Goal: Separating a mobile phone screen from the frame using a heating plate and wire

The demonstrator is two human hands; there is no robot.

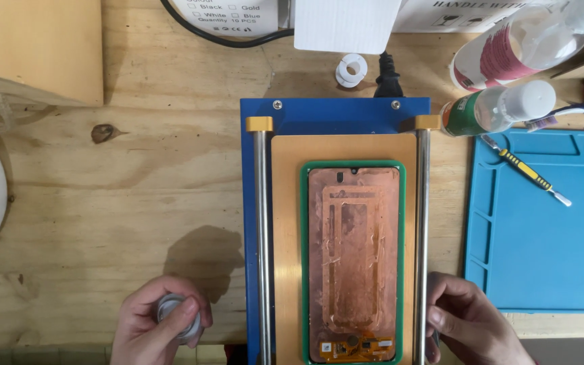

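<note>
Two hands low, left hand [153,324] gripping spool [176,315] (beside blue plate [336,115])

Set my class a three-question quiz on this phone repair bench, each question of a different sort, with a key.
1. True or false: the left hand holds a small round spool.
2. The phone screen lies in a frame of which colour: A red, B green, C black?
3. Which rail does the right hand touch?

Key: 1 true; 2 B; 3 the right-side metal rail, near its lower end.
</note>
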